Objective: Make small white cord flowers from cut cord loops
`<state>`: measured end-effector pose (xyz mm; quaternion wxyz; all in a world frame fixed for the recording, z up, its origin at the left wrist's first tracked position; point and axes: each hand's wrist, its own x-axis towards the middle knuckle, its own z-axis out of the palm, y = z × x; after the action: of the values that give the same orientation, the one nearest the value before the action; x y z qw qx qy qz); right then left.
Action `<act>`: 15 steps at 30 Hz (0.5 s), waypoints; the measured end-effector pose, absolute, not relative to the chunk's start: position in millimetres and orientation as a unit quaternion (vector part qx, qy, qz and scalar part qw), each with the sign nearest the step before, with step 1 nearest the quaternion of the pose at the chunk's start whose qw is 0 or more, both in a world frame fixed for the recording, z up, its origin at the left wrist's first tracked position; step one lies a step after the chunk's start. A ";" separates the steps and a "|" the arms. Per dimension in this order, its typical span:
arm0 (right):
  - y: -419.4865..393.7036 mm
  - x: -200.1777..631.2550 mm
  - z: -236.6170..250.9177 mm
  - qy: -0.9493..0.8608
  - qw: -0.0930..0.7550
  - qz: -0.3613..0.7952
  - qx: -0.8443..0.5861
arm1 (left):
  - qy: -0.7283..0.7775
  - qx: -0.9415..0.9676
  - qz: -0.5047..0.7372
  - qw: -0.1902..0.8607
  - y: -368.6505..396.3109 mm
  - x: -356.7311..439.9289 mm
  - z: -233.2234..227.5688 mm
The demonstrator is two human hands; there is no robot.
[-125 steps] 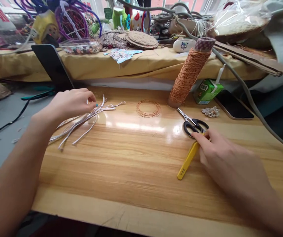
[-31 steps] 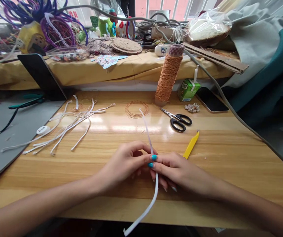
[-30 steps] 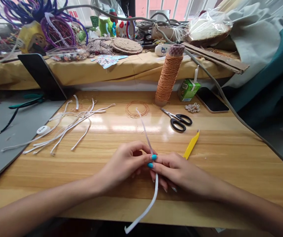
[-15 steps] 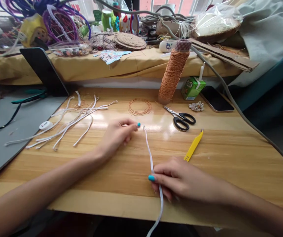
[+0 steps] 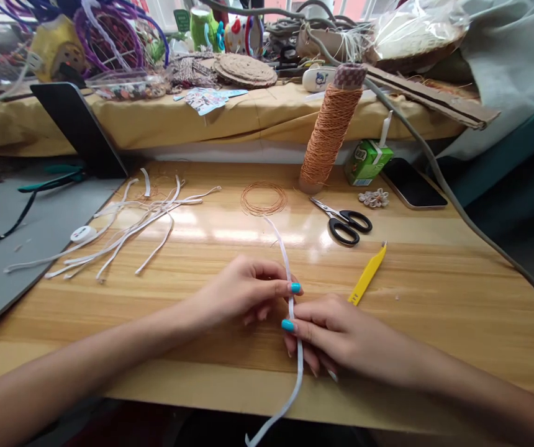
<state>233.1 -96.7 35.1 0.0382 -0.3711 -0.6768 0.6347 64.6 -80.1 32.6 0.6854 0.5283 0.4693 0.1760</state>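
Glossy pale-wood counter (image 5: 434, 298) fills the view, a cluttered cloth-covered shelf behind it. At ten o'clock lies a loose heap of white flat strips (image 5: 127, 223); a sweeping forearm could scatter them. At centre the left hand (image 5: 243, 292) pinches one long white flat strip (image 5: 285, 254) between thumb and forefinger, and the right hand (image 5: 336, 335), touching it, pinches the same strip just below. Uneven tugging could slip or kink it. Its lower end runs past the counter's near edge and is cut off. At two o'clock, black-handled scissors (image 5: 346, 222) and a yellow plastic tool (image 5: 368, 274) lie within reach of a careless knuckle.
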 end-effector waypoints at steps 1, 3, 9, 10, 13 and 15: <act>-97.8 232.7 35.0 -0.711 0.036 0.601 -0.363 | 0.475 0.517 0.195 0.685 -80.8 64.9 31.4; -99.2 231.9 34.5 -0.783 0.037 0.517 -0.343 | 0.489 0.501 0.236 0.674 -78.8 63.2 28.9; -97.2 230.5 35.4 -0.833 0.026 0.446 -0.328 | 0.504 0.509 0.325 0.617 -67.9 58.1 22.3; -96.7 230.7 35.9 -0.830 0.022 0.451 -0.328 | 0.506 0.509 0.328 0.614 -66.6 57.9 21.6; -96.3 231.6 36.6 -0.846 0.017 0.426 -0.320 | 0.525 0.506 0.345 0.592 -60.5 54.7 20.2; -96.4 232.2 36.6 -0.860 0.020 0.403 -0.312 | 0.540 0.501 0.365 0.569 -54.1 49.5 19.2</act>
<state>232.2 -96.4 36.6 0.0204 -0.3124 -0.8599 0.4032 49.5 -54.1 19.2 0.5689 0.5014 0.5401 0.3651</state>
